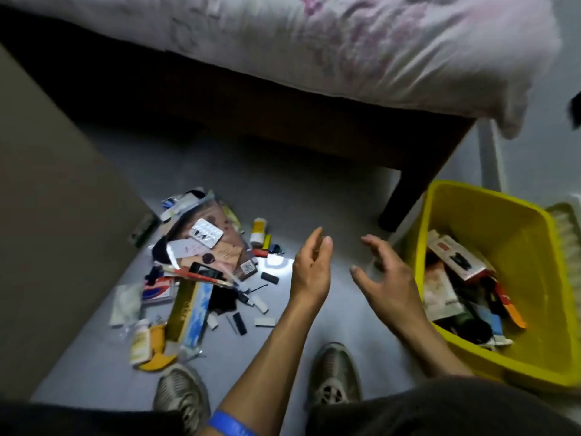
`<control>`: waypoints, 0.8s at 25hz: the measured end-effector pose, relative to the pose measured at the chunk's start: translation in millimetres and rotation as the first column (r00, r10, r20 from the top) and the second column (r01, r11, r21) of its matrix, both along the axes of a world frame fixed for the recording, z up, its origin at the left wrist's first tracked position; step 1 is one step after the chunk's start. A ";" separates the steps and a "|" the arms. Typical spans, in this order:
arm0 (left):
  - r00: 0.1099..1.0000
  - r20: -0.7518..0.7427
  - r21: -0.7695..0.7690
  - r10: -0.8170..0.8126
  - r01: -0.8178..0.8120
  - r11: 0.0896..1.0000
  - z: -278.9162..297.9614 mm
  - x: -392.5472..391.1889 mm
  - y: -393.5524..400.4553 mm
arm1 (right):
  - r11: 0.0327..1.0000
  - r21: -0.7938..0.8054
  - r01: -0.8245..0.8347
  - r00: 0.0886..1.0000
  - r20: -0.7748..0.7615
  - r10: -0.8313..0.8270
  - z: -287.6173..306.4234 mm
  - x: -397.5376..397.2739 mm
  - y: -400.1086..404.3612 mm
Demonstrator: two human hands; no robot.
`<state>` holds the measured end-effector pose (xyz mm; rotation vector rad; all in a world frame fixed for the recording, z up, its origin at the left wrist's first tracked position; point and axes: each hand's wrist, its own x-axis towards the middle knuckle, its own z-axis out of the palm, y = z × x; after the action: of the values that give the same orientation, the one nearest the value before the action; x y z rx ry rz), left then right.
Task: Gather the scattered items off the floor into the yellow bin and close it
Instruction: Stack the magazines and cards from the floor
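A heap of scattered items lies on the grey floor at left of centre: a blister pack, a white pill bottle, a long gold box, cards and small black pieces. The yellow bin stands open at the right, partly filled with boxes and packets. My left hand hovers above the floor just right of the heap, fingers relaxed and empty. My right hand hangs beside the bin's left wall, fingers spread, holding nothing.
A bed with a pink floral cover and dark wooden frame spans the back. A brown cabinet side walls off the left. My two shoes stand on the floor below the hands. A pale ribbed object lies behind the bin.
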<state>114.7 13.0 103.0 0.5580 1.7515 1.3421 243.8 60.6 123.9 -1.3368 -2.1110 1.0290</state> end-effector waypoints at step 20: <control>0.830 -0.549 -0.591 0.094 -0.465 0.659 -193.4 -203.0 -174.8 | 0.721 -0.039 -0.691 0.671 0.336 0.661 -195.3 -275.0 -70.1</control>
<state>-88.3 -161.8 -90.4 0.1529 2.6728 0.6043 -31.1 -9.5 -71.4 -0.6778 -2.9970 0.9869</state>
